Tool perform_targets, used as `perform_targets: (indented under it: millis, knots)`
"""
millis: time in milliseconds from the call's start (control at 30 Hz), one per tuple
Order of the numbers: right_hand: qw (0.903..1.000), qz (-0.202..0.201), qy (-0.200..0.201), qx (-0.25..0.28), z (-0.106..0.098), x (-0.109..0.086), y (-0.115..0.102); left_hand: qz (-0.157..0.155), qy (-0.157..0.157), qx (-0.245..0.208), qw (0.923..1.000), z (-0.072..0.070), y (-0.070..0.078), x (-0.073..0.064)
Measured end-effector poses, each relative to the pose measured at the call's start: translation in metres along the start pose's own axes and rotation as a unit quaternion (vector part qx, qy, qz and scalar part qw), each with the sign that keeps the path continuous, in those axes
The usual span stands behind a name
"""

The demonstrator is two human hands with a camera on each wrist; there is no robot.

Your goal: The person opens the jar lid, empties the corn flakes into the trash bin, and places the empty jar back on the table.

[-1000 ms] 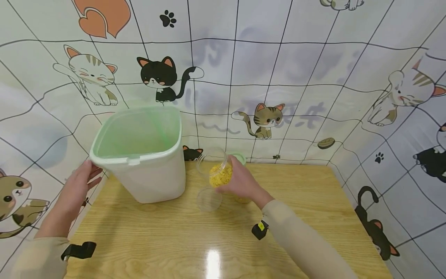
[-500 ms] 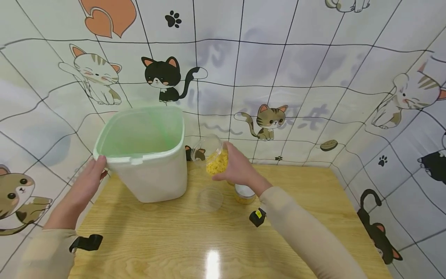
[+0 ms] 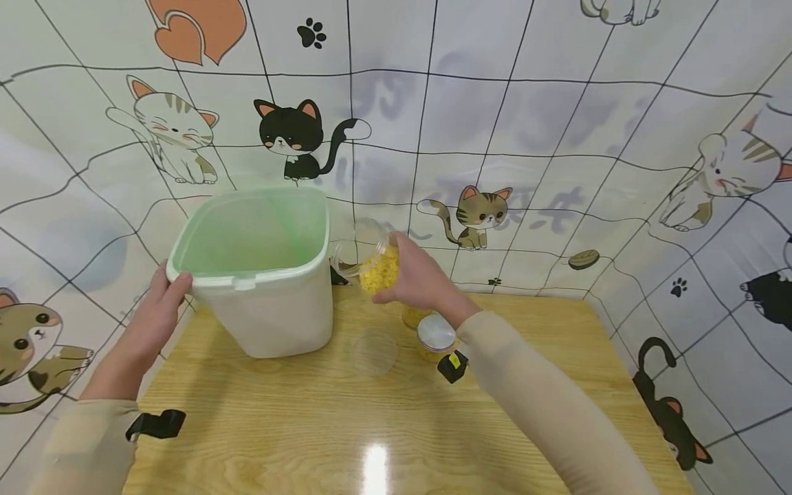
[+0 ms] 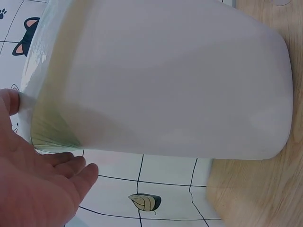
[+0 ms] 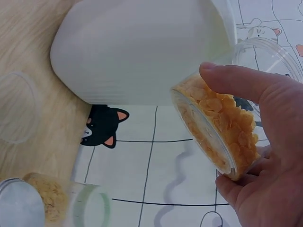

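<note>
Up in the air over the table (image 3: 297, 433), the right hand (image 3: 423, 275) had a clear jar (image 3: 366, 260), fingers and thumb wrapped firmly round its side! The jar tilted, mouth up and towards the big white bin (image 3: 272, 316), and yellow flakes (image 3: 380, 271) sat heaped in its lower part. Its lip was just beside the bin's wall; whether the two touched, you couldn't tell.

Over on the other side, the left hand (image 3: 155, 313) was at the bin's near left corner, thumb up against the rim, the other fingers relaxed and slightly bent below it, pinching nothing. The bin stood upright on the table, pale green inside, its top open.

Plenty on the table, too! A clear round disc (image 3: 373, 353) lay flat between the bin and a short jar with a silver lid (image 3: 436, 333), which stood upright. Right behind that one was another jar (image 5: 52, 196), flakes in its lower part and a pale green ring (image 5: 92, 206) round its top. Beige sleeves (image 3: 544, 395) covered both arms, and behind it all hung a white sheet (image 3: 551, 130) printed with cartoon cats.
</note>
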State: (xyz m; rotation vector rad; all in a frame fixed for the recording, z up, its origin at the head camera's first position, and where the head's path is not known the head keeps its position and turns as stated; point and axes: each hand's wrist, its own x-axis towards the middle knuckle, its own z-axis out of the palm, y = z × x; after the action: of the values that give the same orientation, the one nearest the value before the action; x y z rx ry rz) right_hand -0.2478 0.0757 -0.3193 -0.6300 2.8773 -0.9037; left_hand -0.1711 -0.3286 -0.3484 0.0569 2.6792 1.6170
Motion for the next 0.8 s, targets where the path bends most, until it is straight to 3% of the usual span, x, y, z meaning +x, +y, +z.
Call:
perform_targets:
  millis: [267, 500, 800]
  knots:
    - [0.9998, -0.009, -0.009, -0.016, -0.016, 0.008, -0.012, 0.004, 0.016, 0.011, 0.9998, -0.001, 0.006, 0.003]
    - [0.9988, -0.017, -0.012, -0.045, -0.025, 0.019, -0.021, -0.040, 0.036, 0.048, 0.9974, 0.002, 0.013, 0.004]
    - [0.9969, -0.014, -0.010, -0.077, -0.038, 0.030, -0.037, -0.052, 0.064, 0.079, 0.9935, 0.005, 0.016, 0.007]
